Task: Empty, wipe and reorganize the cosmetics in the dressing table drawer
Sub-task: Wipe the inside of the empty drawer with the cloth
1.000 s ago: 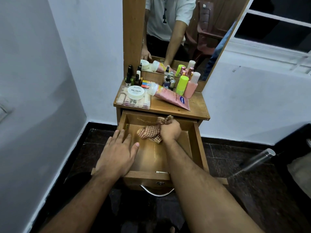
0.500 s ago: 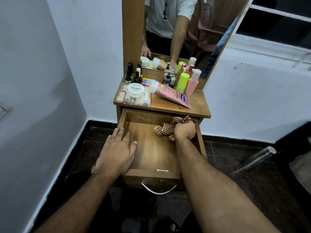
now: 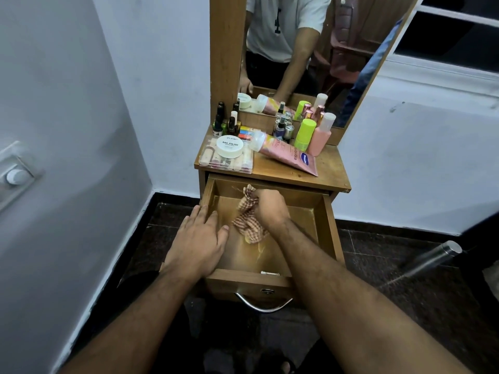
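Observation:
The wooden drawer (image 3: 328,233) of the dressing table is pulled out, and only the cloth lies in it. My right hand (image 3: 270,207) grips a bunched brown checked cloth (image 3: 247,224) and presses it on the drawer floor near the back left. My left hand (image 3: 198,245) rests flat with straight fingers on the drawer's left wall. The cosmetics stand on the tabletop (image 3: 332,168): a pink tube (image 3: 287,156), a white nail polish jar (image 3: 229,146) on a clear case (image 3: 208,161), dark nail polish bottles (image 3: 219,120), a green bottle (image 3: 305,134) and a pink bottle (image 3: 321,134).
A mirror (image 3: 310,49) rises behind the tabletop and reflects a person's torso and arms. White walls close in on the left and right. The floor is dark tile (image 3: 405,265). A metal handle (image 3: 263,306) hangs on the drawer front. A metal bar (image 3: 429,259) slants at the right.
My right hand has dragged the cloth from the drawer's back right corner across to the back left. My left hand has stayed on the left wall.

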### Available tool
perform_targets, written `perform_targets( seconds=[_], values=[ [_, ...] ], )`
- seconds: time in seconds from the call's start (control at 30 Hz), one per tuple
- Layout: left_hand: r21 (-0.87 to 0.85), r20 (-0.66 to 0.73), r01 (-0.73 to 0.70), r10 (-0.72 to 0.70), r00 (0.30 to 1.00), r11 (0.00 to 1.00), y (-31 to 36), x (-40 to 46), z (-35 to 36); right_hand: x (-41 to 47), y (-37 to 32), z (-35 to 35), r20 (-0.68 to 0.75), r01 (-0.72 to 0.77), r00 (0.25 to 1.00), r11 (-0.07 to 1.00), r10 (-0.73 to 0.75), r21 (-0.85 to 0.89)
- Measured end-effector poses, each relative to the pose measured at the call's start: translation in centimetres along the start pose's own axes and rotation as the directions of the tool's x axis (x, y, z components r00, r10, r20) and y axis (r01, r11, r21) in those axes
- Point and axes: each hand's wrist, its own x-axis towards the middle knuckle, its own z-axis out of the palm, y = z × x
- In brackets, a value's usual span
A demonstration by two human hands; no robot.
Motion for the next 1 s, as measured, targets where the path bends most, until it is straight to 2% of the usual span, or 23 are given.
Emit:
perform_targets(
  seconds=[0.1, 0.2, 0.37, 0.53, 0.67, 0.73, 0.8, 0.87, 0.93, 1.0],
  values=[
    [-0.028, -0.027, 0.009, -0.01, 1.0, 1.0, -0.1, -0.1, -0.2, -1.2, 1.4, -0.2, -0.105, 0.207, 0.964, 0.937, -0.244, -0.282],
    [-0.013, -0.028, 0.032, -0.032, 0.999, 0.999, 0.0, -0.3, -0.1, -1.1, 2.3, -0.5, -0.099, 0.29, 0.926, 0.856, -0.363, -0.428],
    [0.012, -0.03, 0.046, -0.045, 0.999, 0.999, 0.1, -0.4, -0.1, -0.1, 0.9, 0.6, 0.084, 0.355, 0.925, 0.766, -0.37, -0.535],
    [0.001, -0.031, 0.045, -0.045, 0.998, 0.999, 0.0, -0.2, 0.2, 0.9, -0.6, 1.9, 0.116, 0.326, 0.94, 0.747, -0.321, -0.579],
    [-0.005, -0.029, 0.052, -0.052, 0.998, 0.999, -0.2, -0.2, 0.3, 1.7, -1.0, 0.1, 0.205, 0.353, 0.935, 0.714, -0.289, -0.604],
    [-0.004, -0.032, 0.052, -0.052, 0.998, 0.999, -0.2, -0.2, 0.3, 1.1, -0.7, -0.3, 0.176, 0.418, 0.9, 0.671, -0.399, -0.612],
    [-0.005, -0.038, 0.051, -0.051, 0.998, 0.999, -0.1, -0.2, 0.4, 0.7, -0.1, 0.0, 0.103, 0.494, 0.806, 0.566, -0.584, -0.66],
    [-0.003, -0.044, 0.047, -0.047, 0.998, 0.999, -0.1, -0.1, 0.5, 1.0, -0.4, 0.5, 0.048, 0.529, 0.714, 0.493, -0.698, -0.691],
    [0.007, -0.049, 0.045, -0.044, 0.998, 0.999, -0.2, -0.1, 0.6, 1.5, -1.4, 0.8, 0.052, 0.531, 0.688, 0.453, -0.724, -0.716],
    [0.016, -0.051, 0.046, -0.046, 0.998, 0.999, -0.3, -0.1, 0.6, 1.8, -2.6, 1.4, 0.087, 0.522, 0.71, 0.439, -0.699, -0.732]
  ],
)
